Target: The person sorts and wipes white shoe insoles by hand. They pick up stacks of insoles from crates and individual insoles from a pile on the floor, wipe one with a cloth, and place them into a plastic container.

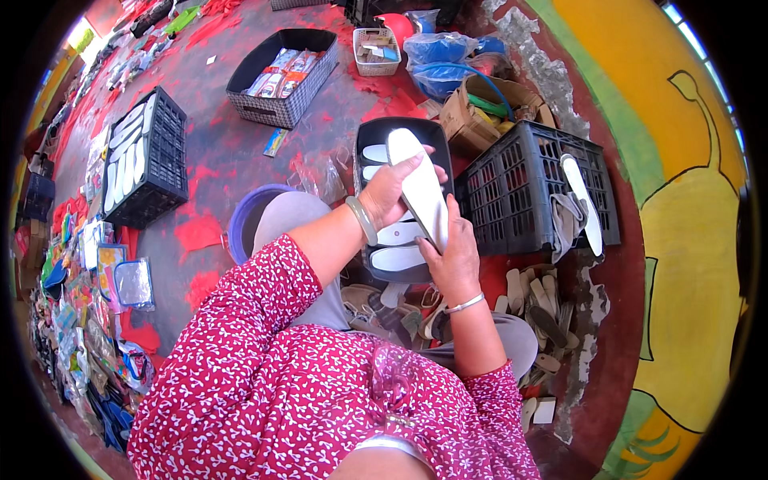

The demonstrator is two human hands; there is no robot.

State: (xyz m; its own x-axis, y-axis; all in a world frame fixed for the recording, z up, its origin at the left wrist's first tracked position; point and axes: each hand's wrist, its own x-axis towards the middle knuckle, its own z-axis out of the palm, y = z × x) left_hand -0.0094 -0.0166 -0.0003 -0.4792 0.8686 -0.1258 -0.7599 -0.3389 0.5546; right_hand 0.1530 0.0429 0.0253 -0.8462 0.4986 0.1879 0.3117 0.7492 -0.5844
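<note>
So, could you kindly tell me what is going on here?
A person is holding one white sole-shaped piece in both hands, the left hand around its middle and the right hand at its lower end. It is above a dark bin in which similar white pieces lie. To the right stands a black crate, with another white piece and a grey cloth at its edge. Off to the left, a second crate holds more.

A yellow wall (692,232) borders the right edge of the red-patched grey floor (212,160); light (79,34) glows beyond its far-left corner.
</note>
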